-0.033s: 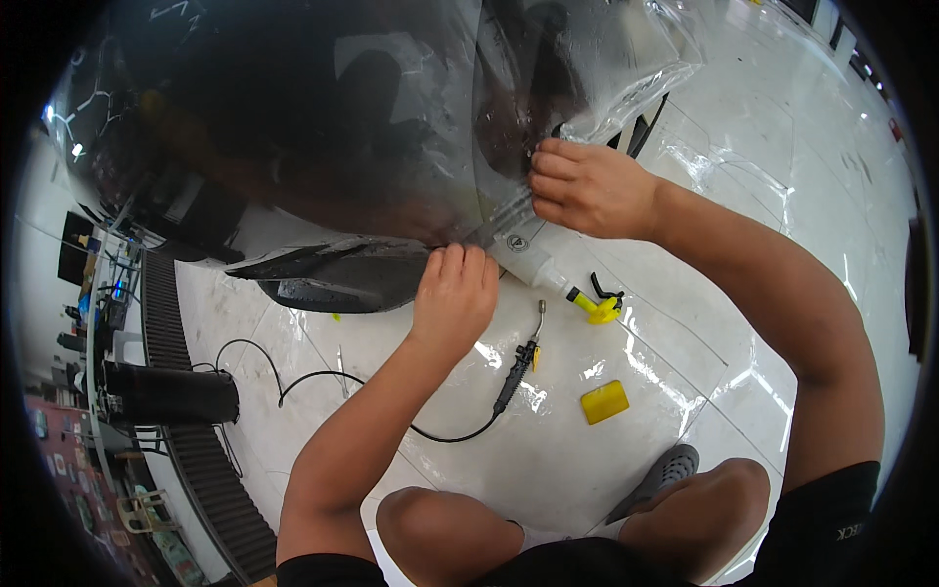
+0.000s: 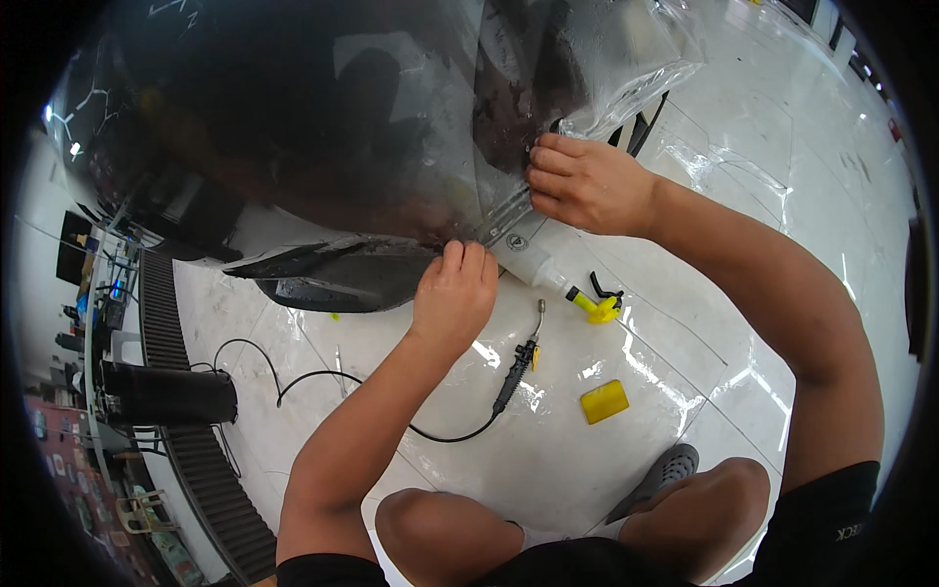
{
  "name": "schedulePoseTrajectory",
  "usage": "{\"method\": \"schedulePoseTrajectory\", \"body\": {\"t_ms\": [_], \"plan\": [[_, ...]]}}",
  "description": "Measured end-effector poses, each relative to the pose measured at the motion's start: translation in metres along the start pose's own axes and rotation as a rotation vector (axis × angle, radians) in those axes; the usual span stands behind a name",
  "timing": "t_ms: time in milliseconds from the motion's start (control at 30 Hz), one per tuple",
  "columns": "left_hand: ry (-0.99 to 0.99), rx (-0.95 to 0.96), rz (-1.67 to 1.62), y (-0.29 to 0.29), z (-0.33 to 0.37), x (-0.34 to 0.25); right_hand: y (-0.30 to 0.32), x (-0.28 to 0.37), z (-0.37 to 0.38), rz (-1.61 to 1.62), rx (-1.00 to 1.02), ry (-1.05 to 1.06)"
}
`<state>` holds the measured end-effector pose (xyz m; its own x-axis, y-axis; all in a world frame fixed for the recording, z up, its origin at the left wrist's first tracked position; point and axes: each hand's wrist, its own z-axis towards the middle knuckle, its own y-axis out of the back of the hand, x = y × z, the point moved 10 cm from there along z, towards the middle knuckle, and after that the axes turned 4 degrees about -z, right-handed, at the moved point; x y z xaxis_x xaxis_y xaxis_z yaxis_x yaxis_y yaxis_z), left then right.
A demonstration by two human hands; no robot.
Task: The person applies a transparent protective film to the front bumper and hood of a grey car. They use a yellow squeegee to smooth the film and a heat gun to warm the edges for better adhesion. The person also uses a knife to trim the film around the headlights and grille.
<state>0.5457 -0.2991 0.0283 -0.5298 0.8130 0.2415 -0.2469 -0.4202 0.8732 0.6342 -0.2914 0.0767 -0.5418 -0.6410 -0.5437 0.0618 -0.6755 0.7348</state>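
Observation:
A glossy dark car body panel (image 2: 264,127) fills the top of the view, wet in places. Clear plastic film (image 2: 626,73) lies over its right part and hangs loose in wrinkles past the edge. My left hand (image 2: 457,293) is closed at the panel's lower edge, its fingertips pinching the film's border. My right hand (image 2: 587,186) is closed on the same film, higher and to the right. Between the two hands a strip of film runs along the edge. Both sets of fingertips are partly hidden.
On the wet tiled floor lie a clear spray bottle (image 2: 528,262) with a yellow trigger head, a black torch-like nozzle tool (image 2: 514,377) on a hose, and a yellow squeegee card (image 2: 604,402). A black cylinder (image 2: 171,394) stands left, beside a dark floor grating (image 2: 191,430).
My right hand has shifted very slightly left and up. The film's folds and reflections near it have changed a little. My left hand stays nearly in place.

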Motion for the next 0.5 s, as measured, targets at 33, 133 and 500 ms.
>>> {"method": "schedulePoseTrajectory", "body": {"t_ms": [33,133,500], "plan": [[0.014,-0.021,0.032,0.000,0.000,0.002,-0.005,-0.002,0.003,-0.016,0.030,-0.019],[0.038,-0.084,0.079,-0.004,-0.003,0.006,-0.002,-0.002,0.009,-0.068,-0.037,-0.055],[0.224,0.098,0.214,-0.022,0.009,0.001,-0.008,-0.001,0.003,-0.085,0.050,-0.290]]}}
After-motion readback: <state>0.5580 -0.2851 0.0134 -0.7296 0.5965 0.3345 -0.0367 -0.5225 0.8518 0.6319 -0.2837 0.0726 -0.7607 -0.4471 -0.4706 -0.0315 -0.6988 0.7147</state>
